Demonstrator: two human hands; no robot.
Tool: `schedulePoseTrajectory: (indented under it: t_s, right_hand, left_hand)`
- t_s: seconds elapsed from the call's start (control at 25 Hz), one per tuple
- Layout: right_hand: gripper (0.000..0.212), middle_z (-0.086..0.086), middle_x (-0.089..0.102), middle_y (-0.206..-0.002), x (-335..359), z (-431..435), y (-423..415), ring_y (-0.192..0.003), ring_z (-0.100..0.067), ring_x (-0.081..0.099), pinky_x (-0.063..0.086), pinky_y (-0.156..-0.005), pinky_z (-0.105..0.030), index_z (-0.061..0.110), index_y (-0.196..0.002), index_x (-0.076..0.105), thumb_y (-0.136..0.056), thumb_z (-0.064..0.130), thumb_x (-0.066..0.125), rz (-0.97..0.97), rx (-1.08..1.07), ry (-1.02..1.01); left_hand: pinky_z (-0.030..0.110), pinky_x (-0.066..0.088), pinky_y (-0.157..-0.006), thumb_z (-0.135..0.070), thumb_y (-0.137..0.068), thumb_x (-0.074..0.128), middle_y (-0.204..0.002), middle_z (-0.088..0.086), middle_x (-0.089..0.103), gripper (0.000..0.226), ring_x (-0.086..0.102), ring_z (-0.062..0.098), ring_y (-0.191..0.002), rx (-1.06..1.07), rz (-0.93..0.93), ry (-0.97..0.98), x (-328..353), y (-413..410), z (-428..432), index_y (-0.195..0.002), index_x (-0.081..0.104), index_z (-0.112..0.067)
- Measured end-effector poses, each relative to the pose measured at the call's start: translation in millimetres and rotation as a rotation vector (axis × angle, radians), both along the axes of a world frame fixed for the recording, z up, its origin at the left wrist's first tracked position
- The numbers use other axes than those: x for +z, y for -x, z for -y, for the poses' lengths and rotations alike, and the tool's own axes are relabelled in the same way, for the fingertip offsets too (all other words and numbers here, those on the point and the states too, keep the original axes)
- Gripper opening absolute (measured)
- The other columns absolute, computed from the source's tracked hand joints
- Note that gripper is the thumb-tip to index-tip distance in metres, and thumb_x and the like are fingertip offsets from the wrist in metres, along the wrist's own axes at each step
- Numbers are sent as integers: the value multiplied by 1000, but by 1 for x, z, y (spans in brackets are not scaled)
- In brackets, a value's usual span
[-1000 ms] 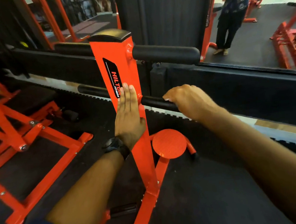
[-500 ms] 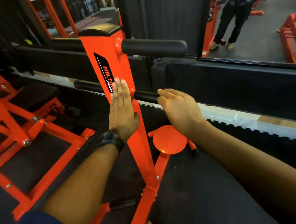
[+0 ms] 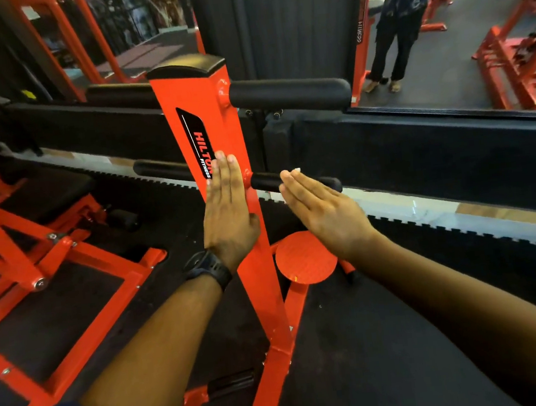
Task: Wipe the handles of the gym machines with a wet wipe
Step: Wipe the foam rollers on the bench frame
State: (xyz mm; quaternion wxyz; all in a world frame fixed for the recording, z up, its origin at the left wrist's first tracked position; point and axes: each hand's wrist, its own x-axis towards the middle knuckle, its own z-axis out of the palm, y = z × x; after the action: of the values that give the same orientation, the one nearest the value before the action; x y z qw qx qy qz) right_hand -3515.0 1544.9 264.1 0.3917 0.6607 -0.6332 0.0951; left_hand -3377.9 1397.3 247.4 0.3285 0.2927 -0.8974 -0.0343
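A: Left hand?
B: Left hand (image 3: 228, 213) flat against the red upright post (image 3: 204, 101), fingers straight and together, tips over the end of the HILTON FITNESS logo. Black wristwatch (image 3: 207, 269) on that wrist.
A: Right?
B: Right hand (image 3: 320, 211) also flat, fingers straight, laid across the lower black handle (image 3: 264, 181) that sticks out to the right of the post (not curled round it). A white sliver (image 3: 296, 169) shows past the fingertips; can't tell if it's the wet wipe.
A: Nearby?
B: Thick padded roller (image 3: 289, 94) higher on the same post, untouched. Round red plate (image 3: 306, 261) low at the base, below the right wrist. Mirror (image 3: 461, 53) behind, a standing person reflected in it.
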Motion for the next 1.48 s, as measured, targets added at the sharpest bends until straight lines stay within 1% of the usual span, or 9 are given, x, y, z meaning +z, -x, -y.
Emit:
schedulePoseTrajectory:
  t_s: [0.28,0.48,0.76,0.88,1.0,1.12,1.28,1.4,1.48]
  right_hand:
    - [43,-23,57,-138,0,13,-15,-129,-33,56,39,-112,-38,-4,-129,61,-95,3,36,-13,-89,-17]
    - [46,-24,49,-145,-16,-8,-21,-133,-36,50,44,-109,-46,-5,-135,55,-92,1,41,211,-263,130]
    - [47,-22,57,-138,-15,6,-35,-127,-37,56,50,-102,-44,-4,-130,60,-87,-3,42,391,-364,223]
    - [42,-22,56,-139,-21,3,-41,-129,-36,55,52,-101,-43,-3,-130,61,-90,-2,47,383,-320,213]
    - [50,-21,56,-140,-15,-4,-36,-126,-35,57,47,-100,-40,-2,-133,59,-84,-11,55,465,-402,321]
    - [46,-19,57,-139,-22,1,-48,-127,-33,57,51,-97,-37,-1,-131,61,-89,-2,43,417,-407,316]
    - [51,-17,57,-139,-20,10,-51,-127,-33,57,54,-92,-40,0,-132,60,-87,0,37,546,-495,389]
    - [43,-21,62,-131,-13,35,-61,-122,-37,60,53,-95,-40,-4,-124,64,-87,4,43,410,-446,241]
    - [41,-22,64,-125,6,42,-49,-113,-38,64,54,-92,-41,-4,-123,63,-83,-1,55,460,-473,208]
  left_hand:
    - [45,9,-126,-9,-87,54,-164,10,-6,90,-13,19,-152,-35,-67,58,-8,-2,12,-157,-3,-4]
    - [45,7,-126,-11,-69,48,-163,9,-14,103,-13,23,-153,-39,-57,37,-7,1,5,-158,-4,-4]
    - [47,9,-126,-11,-69,60,-165,18,1,107,-4,27,-154,-38,-53,97,-7,1,9,-157,2,-1]
    - [50,11,-125,-17,-70,51,-165,20,3,102,-6,25,-154,-73,-42,125,-10,-2,14,-158,1,-2]
    - [51,13,-124,-19,-71,42,-165,20,4,97,-5,26,-154,-90,-53,129,-10,-3,16,-158,2,-2]
    - [51,13,-124,-16,-70,46,-165,17,1,99,-4,26,-154,-107,-78,125,-11,-2,15,-158,3,-1]
    - [49,7,-125,-16,-71,47,-165,15,-1,100,-9,24,-153,-133,-87,138,-13,-1,20,-158,-1,-3]
    - [49,8,-125,-9,-71,57,-164,12,-5,105,-8,23,-153,-137,-109,145,-16,-1,21,-158,-2,-4]
    - [50,11,-125,-7,-70,62,-164,12,-4,108,-5,25,-154,-148,-114,167,-17,-1,25,-158,-1,-4]
